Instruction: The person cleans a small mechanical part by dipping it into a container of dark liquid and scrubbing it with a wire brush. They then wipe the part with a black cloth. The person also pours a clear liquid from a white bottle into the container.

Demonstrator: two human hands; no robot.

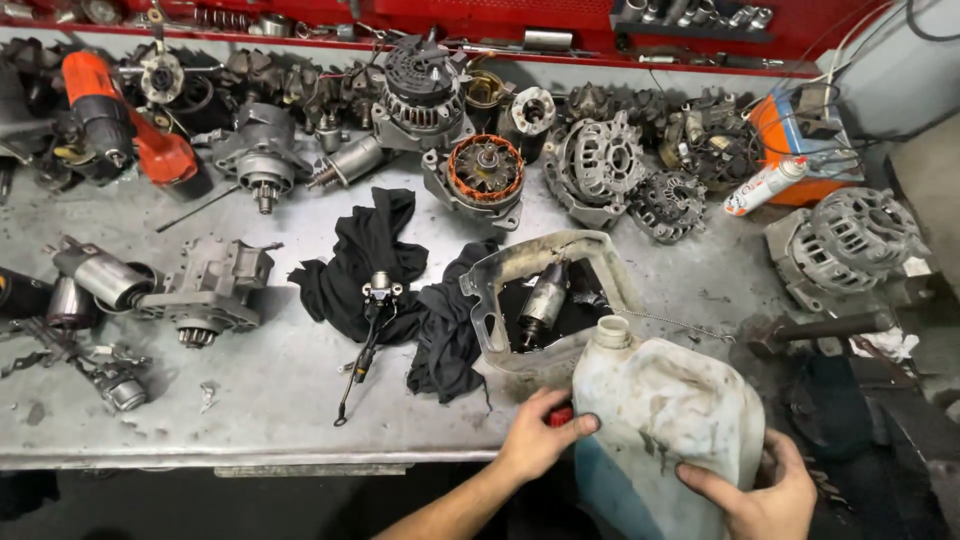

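Gripping a grimy white jug (pixel 665 430), hands beside a cut tub (pixel 520 265) holding a motor (pixel 543 300).

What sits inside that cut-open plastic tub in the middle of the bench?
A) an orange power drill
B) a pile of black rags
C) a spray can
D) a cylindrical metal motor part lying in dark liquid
D: the cut-open tub holds a cylindrical metal part lying in dark liquid; the black rags lie beside it on the bench.
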